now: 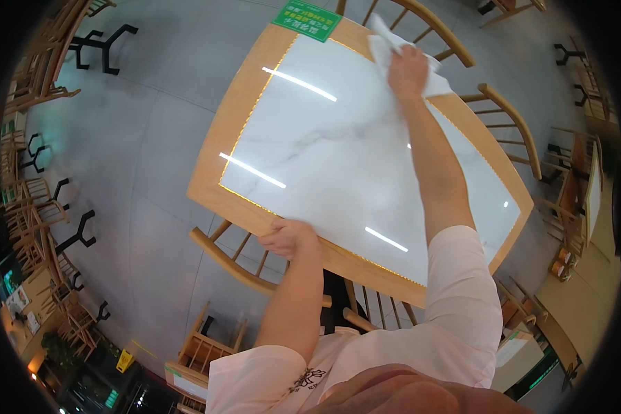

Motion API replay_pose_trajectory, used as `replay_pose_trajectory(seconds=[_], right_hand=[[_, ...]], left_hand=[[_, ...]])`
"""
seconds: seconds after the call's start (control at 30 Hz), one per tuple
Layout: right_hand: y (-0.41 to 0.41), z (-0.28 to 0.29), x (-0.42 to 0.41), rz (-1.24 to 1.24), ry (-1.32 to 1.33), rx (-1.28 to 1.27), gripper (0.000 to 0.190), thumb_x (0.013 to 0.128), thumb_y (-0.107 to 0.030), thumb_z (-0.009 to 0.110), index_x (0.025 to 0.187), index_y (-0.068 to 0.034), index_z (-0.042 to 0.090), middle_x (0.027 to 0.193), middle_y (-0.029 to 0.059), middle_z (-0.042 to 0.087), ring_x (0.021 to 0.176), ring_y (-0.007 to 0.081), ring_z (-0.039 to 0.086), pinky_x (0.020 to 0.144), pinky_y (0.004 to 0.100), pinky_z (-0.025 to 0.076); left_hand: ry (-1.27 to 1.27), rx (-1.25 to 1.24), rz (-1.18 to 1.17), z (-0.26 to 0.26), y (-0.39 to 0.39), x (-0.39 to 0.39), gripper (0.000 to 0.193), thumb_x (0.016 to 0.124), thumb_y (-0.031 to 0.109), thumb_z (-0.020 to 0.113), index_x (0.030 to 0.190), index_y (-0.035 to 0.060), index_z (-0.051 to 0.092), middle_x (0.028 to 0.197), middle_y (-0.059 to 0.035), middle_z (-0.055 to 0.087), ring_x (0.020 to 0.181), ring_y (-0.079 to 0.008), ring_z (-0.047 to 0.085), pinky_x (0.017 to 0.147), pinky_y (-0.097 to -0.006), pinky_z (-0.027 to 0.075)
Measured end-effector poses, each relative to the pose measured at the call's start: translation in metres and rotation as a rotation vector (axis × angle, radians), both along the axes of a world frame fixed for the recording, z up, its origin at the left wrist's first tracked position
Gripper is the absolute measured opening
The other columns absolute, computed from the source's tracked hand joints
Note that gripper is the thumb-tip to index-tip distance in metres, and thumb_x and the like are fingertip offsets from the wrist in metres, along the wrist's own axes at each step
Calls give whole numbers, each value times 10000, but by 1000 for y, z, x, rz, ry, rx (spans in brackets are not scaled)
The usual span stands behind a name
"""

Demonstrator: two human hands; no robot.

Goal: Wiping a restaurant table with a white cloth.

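Observation:
A table with a glossy white marbled top (331, 155) and a light wooden border stands before me. My right hand (409, 72) presses a white cloth (437, 85) onto the far right part of the top, and some of the cloth hangs past the wooden border. With its fingers curled over the near wooden edge, my left hand (290, 238) grips the table. A green sign with writing (307, 20) lies at the far left corner. Ceiling lights reflect in the surface as bright streaks.
Wooden chairs surround the table: one chair (238, 264) at the near left, another chair (512, 114) at the right, a third chair (434, 20) at the far side. More tables and chairs line both sides. A yellow floor sign (125, 360) stands at the lower left.

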State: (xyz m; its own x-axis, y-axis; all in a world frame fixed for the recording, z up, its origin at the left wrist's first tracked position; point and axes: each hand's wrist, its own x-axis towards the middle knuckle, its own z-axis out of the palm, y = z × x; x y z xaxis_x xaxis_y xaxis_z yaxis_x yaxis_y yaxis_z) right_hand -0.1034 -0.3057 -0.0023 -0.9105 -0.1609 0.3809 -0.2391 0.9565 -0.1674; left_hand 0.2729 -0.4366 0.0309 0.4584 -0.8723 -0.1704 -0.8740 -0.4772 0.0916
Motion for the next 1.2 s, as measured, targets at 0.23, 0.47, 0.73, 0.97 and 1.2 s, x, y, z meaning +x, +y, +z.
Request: replay_pose_trajectory(seconds=[0.23, 0.47, 0.73, 0.97, 1.2], right_hand=[[188, -13, 69, -417, 65, -9, 260, 934, -266, 608, 1078, -51, 629, 1094, 173, 620, 1051, 378, 575, 918, 473, 460], [163, -13, 68, -749, 20, 45, 264, 916, -246, 617, 1047, -17, 623, 1111, 189, 606, 1038, 380, 583, 905, 468, 468], [-52, -3, 27, -130, 86, -133, 140, 842, -135, 545, 877, -58, 656, 949, 141, 655, 958, 318, 609, 852, 456, 476], [-108, 15, 112, 443, -52, -222, 149, 788, -172, 627, 913, -93, 646, 916, 101, 596, 938, 274, 586, 826, 417, 474], [109, 7, 86, 39, -72, -133, 198, 840, -209, 654, 984, -73, 641, 998, 131, 619, 1023, 307, 584, 883, 440, 485]], left_hand=[[50, 17, 6, 9, 0, -5, 455, 998, 359, 392, 1293, 17, 447, 1185, -171, 562, 1071, -366, 605, 841, -525, 524], [39, 48, 32, 7, -1, -8, 436, 995, 348, 387, 1272, 17, 456, 1176, -174, 571, 1047, -368, 618, 824, -523, 538], [-3, 19, 0, -9, -5, 5, 416, 993, 335, 383, 1248, 18, 466, 1165, -176, 581, 1020, -370, 633, 803, -519, 555], [-6, 26, -48, -11, -14, 4, 450, 1002, 360, 358, 1274, 17, 461, 1193, -180, 587, 1052, -372, 633, 833, -521, 557], [7, 26, -49, -1, -16, -4, 490, 1012, 389, 328, 1304, 16, 454, 1226, -184, 594, 1089, -374, 635, 869, -522, 559]])
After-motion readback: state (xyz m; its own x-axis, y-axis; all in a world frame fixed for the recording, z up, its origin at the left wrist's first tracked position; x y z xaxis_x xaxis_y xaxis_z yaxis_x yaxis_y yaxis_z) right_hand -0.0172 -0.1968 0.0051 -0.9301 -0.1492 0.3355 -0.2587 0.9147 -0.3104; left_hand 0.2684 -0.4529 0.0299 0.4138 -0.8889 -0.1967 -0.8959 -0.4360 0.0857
